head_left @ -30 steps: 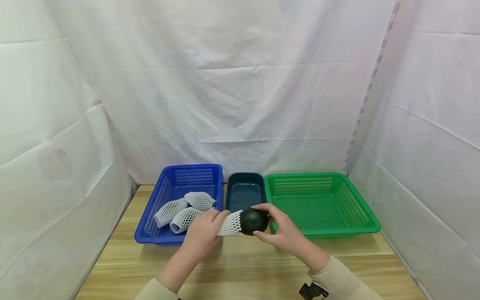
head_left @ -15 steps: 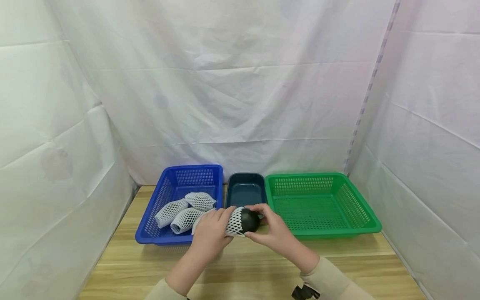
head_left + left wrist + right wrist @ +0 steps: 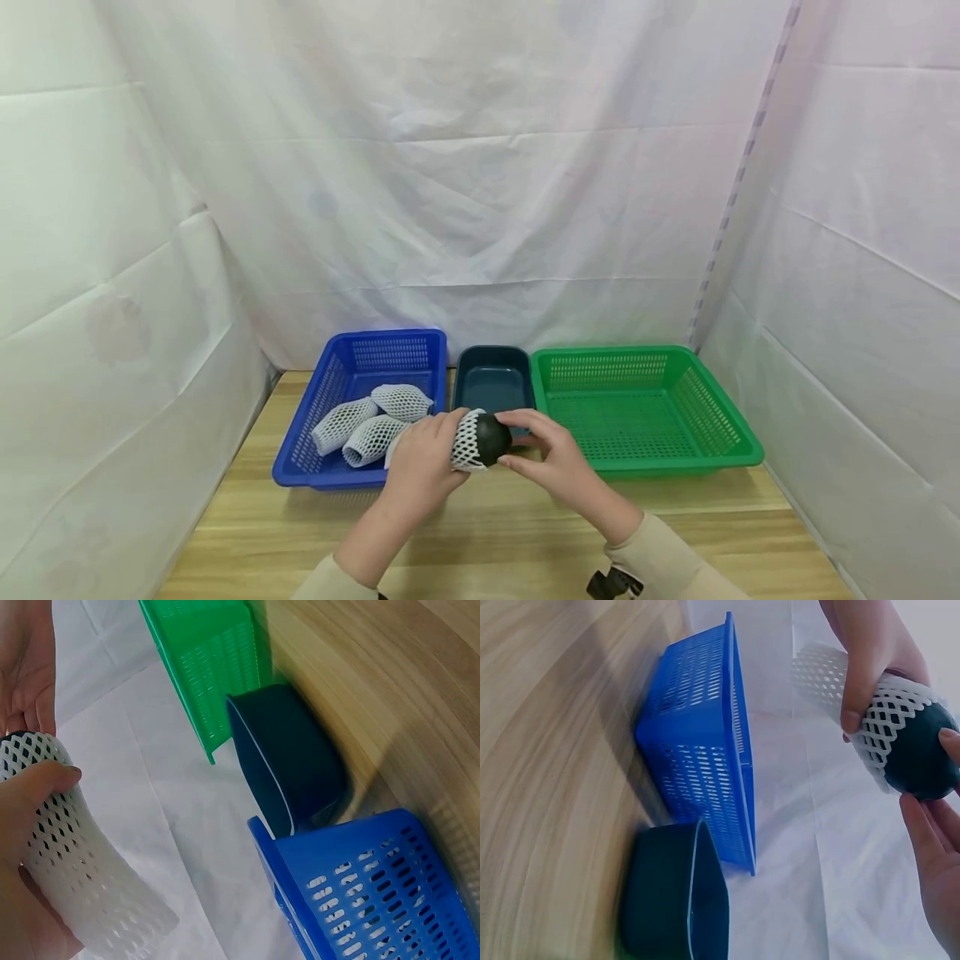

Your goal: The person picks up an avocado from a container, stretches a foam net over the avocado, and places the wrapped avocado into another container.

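Observation:
A dark, smooth, rounded fruit (image 3: 492,439) sits partly inside a white foam net sleeve (image 3: 467,440), its right end bare. My left hand (image 3: 422,461) grips the sleeve around the covered part, thumb pressed on the mesh. With thumb and fingertips my right hand (image 3: 553,457) pinches the bare end of the fruit. In the left wrist view the sleeve's tail (image 3: 112,907) hangs loose past the left palm. Seen from the right wrist, the net's edge runs around the fruit (image 3: 919,757). Both hands are above the table, in front of the baskets.
A blue basket (image 3: 283,467) on the left holds several white foam net sleeves (image 3: 372,440). Beside it stands a small dark teal bin (image 3: 491,387), then a green basket (image 3: 645,467) on the right. The wooden table (image 3: 495,533) reaches towards me, and white cloth hangs behind.
The sleeve now covers more of the fruit, so less of its dark end shows. My left hand has shifted right; my right hand and the fruit have moved slightly left.

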`<control>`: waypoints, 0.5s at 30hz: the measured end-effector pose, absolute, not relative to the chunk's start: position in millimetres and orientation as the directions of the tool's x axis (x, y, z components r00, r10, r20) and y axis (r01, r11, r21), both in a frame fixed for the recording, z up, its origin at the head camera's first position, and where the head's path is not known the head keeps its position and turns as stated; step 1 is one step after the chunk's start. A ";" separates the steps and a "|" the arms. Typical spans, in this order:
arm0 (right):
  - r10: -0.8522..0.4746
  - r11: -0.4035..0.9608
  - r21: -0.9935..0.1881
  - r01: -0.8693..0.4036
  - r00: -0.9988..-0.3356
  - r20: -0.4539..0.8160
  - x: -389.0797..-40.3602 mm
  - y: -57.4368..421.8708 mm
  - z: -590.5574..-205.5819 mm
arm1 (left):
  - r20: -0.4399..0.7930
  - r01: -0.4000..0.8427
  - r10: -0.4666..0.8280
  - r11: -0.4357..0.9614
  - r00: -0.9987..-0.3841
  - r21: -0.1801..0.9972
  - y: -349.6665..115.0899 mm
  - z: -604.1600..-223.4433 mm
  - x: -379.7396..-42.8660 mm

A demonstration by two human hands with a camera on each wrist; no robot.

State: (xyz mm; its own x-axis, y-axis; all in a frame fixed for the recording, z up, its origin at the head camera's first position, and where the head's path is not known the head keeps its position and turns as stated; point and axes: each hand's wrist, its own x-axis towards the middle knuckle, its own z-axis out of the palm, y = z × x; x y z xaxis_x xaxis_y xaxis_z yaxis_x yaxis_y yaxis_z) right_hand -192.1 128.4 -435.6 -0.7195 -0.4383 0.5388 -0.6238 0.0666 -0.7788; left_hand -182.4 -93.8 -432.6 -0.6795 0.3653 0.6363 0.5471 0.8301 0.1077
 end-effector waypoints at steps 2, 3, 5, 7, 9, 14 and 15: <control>-0.428 0.062 -0.788 -0.612 -0.729 0.533 -192.7 128.8 -435.6 | 0.646 0.555 0.370 0.825 -0.668 0.101 -92.7 -431.5 -182.2; -0.428 0.059 -0.787 -0.615 -0.727 0.536 -193.8 129.3 -437.2 | 0.648 0.559 0.377 0.824 -0.662 0.092 -92.3 -430.8 -182.1; -0.434 0.066 -0.783 -0.618 -0.725 0.536 -195.3 129.9 -438.3 | 0.653 0.568 0.396 0.821 -0.646 0.065 -91.6 -429.4 -181.6; -0.433 0.089 -0.781 -0.618 -0.730 0.528 -194.3 129.2 -435.9 | 0.655 0.575 0.414 0.818 -0.632 0.038 -90.5 -427.9 -181.4; -0.431 0.117 -0.774 -0.622 -0.734 0.525 -192.3 127.8 -432.0 | 0.656 0.581 0.430 0.814 -0.620 0.016 -89.0 -426.9 -181.1; -0.424 0.159 -0.757 -0.634 -0.736 0.527 -182.3 121.7 -414.1 | 0.652 0.586 0.440 0.810 -0.617 0.009 -85.5 -426.6 -181.0; -0.423 0.161 -0.756 -0.634 -0.737 0.527 -180.2 120.5 -410.4 | 0.653 0.586 0.438 0.810 -0.617 0.010 -85.0 -426.8 -181.1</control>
State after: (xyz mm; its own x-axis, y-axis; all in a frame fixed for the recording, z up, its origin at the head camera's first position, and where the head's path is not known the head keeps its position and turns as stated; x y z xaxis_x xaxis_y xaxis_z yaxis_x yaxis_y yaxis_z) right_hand -180.2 120.5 -410.4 -0.7368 -0.4234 0.5272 -0.6339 0.1613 -0.7564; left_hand -181.1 -85.0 -426.8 -0.6172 0.4384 0.6533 0.5862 0.8101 0.0102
